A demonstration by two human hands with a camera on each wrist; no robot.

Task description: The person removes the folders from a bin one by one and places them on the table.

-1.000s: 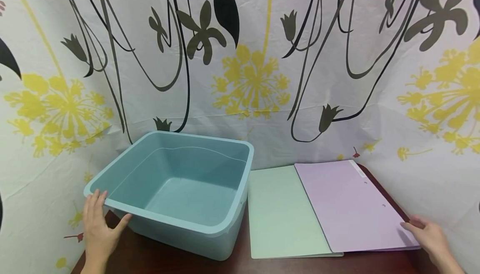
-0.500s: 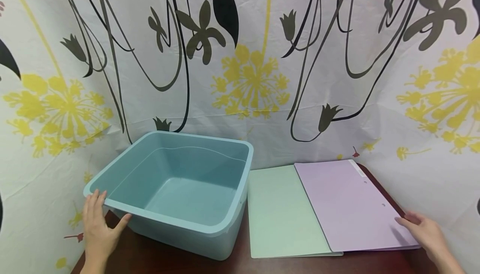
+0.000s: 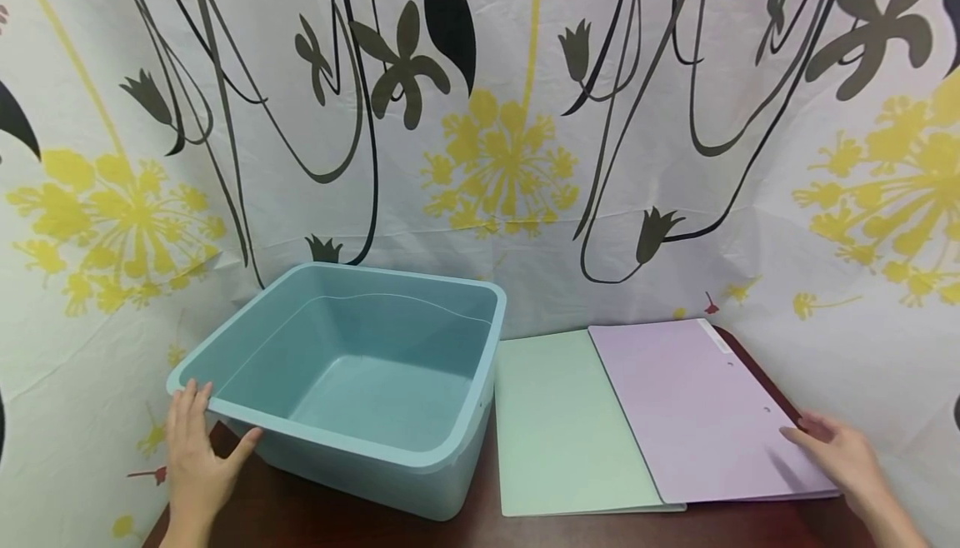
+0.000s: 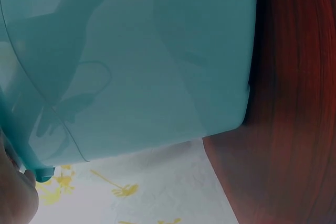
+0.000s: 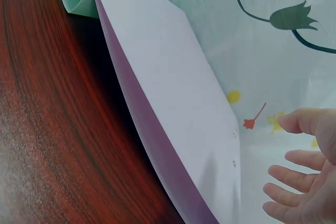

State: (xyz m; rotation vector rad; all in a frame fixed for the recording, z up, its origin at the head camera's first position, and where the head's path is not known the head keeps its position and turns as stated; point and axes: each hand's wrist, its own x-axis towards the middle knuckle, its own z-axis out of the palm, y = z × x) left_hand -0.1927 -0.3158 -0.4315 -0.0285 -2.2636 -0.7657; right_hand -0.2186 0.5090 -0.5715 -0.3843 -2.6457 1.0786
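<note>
A light blue plastic tub (image 3: 480,415) stands on the left of the table. My left hand (image 3: 198,465) rests against its near left corner, fingertips at the rim and thumb spread along the front side; only part of this hand (image 4: 16,195) shows in the left wrist view. To the right, a purple folder (image 3: 697,415) lies partly over a pale green folder (image 3: 570,431). My right hand (image 3: 840,452) is by the purple folder's right edge, with nothing in it. In the right wrist view that hand (image 5: 310,174) has its fingers extended and apart from the folder.
The dark reddish-brown wooden table (image 3: 480,523) runs under everything. A white cloth with flower prints (image 3: 510,181) hangs behind and along both sides, close to the tub and folders.
My right hand has shifted slightly up and left along the purple folder's right edge. The left hand, the tub and the folders keep their places.
</note>
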